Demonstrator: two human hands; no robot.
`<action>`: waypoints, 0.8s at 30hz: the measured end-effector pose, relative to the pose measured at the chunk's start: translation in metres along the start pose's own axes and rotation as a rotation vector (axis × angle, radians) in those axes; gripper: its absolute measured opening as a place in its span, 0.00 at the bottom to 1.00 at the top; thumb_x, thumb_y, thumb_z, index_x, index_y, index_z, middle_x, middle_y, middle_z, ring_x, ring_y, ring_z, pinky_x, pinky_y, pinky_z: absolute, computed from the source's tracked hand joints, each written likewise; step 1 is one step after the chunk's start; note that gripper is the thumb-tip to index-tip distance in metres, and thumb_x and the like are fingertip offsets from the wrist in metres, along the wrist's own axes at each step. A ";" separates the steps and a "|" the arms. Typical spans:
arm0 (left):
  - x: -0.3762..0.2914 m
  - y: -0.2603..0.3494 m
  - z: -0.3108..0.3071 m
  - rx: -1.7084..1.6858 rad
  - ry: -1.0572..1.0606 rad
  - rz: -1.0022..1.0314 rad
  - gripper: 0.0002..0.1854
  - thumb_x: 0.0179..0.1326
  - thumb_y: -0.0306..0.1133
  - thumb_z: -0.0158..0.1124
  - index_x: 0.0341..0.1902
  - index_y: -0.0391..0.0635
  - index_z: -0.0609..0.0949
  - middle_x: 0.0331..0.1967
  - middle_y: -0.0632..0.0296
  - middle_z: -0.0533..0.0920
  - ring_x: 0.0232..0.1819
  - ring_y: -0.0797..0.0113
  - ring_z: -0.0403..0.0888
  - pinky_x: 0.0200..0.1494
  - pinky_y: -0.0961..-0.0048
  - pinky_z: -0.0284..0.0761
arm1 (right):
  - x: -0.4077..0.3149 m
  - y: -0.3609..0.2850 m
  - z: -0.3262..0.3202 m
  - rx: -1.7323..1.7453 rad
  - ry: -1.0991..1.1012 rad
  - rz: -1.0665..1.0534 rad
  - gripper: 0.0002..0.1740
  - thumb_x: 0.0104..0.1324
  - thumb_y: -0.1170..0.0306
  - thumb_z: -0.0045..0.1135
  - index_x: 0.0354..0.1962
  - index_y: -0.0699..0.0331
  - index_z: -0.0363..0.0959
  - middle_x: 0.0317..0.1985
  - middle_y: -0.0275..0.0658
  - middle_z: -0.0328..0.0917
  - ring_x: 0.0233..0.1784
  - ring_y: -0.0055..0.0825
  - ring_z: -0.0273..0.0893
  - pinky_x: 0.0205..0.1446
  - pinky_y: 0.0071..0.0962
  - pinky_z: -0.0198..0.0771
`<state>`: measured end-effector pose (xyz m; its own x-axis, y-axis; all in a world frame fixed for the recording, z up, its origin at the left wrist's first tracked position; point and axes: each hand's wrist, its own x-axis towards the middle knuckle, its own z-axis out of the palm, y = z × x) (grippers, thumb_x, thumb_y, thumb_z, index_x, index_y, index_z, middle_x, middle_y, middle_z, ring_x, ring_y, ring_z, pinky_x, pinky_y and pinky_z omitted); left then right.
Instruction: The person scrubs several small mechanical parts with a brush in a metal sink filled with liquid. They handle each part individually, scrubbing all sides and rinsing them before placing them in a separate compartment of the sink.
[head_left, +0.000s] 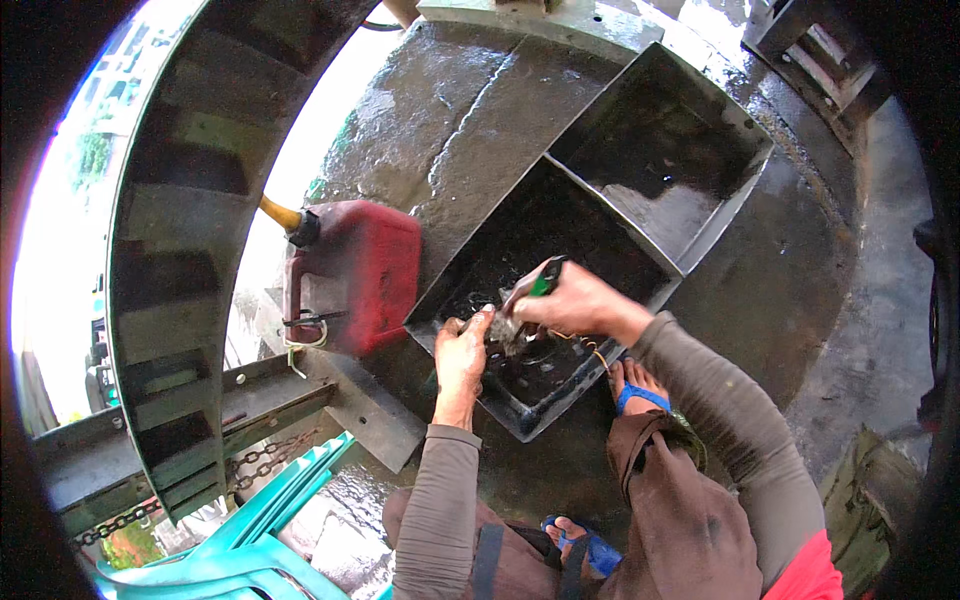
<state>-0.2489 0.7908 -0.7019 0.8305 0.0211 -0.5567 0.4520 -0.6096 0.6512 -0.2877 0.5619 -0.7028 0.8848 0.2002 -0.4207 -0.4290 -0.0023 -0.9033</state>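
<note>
A rectangular metal tray (541, 421) with two compartments lies before me, dark liquid in its nearer one. Over that compartment my left hand (463, 349) grips a small greyish part (506, 330), blurred and partly hidden by the fingers. My right hand (574, 300) is closed around a tool with a green and black handle (547, 277), its working end against or close to the part. What kind of tool it is cannot be told. A thin orange-yellow wire (596, 351) runs from below my right hand over the tray's near wall.
A red plastic fuel can (382, 277) with a yellow spout stands left of the tray. Farther left are a curved ribbed metal structure (187, 262), a steel beam (270, 409) and rusty chains (262, 465). Turquoise plastic chairs (247, 555) lie at lower left. The floor is wet.
</note>
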 end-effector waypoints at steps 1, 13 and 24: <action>-0.002 0.004 0.001 -0.048 -0.030 0.041 0.24 0.57 0.49 0.77 0.27 0.42 0.76 0.24 0.66 0.76 0.30 0.74 0.68 0.33 0.69 0.68 | 0.003 0.006 -0.004 -0.216 0.112 -0.103 0.15 0.58 0.64 0.63 0.37 0.67 0.86 0.28 0.43 0.86 0.33 0.30 0.85 0.43 0.32 0.80; -0.026 -0.016 0.031 -0.187 0.204 0.188 0.23 0.59 0.39 0.80 0.21 0.48 0.72 0.20 0.75 0.72 0.25 0.82 0.62 0.28 0.77 0.60 | -0.017 0.026 0.009 -0.237 0.190 -0.293 0.17 0.55 0.65 0.64 0.41 0.64 0.85 0.36 0.51 0.86 0.41 0.43 0.86 0.47 0.37 0.81; -0.030 -0.029 0.056 0.040 0.189 0.252 0.25 0.67 0.46 0.67 0.36 0.29 0.81 0.29 0.41 0.81 0.31 0.49 0.79 0.39 0.58 0.74 | -0.017 0.039 0.019 -0.599 0.625 -0.401 0.14 0.56 0.70 0.60 0.38 0.67 0.83 0.34 0.57 0.83 0.41 0.57 0.83 0.48 0.50 0.79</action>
<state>-0.3049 0.7639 -0.7330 0.9622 0.0097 -0.2723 0.2141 -0.6448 0.7338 -0.3231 0.5766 -0.7297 0.9574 -0.2641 0.1172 -0.0619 -0.5835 -0.8097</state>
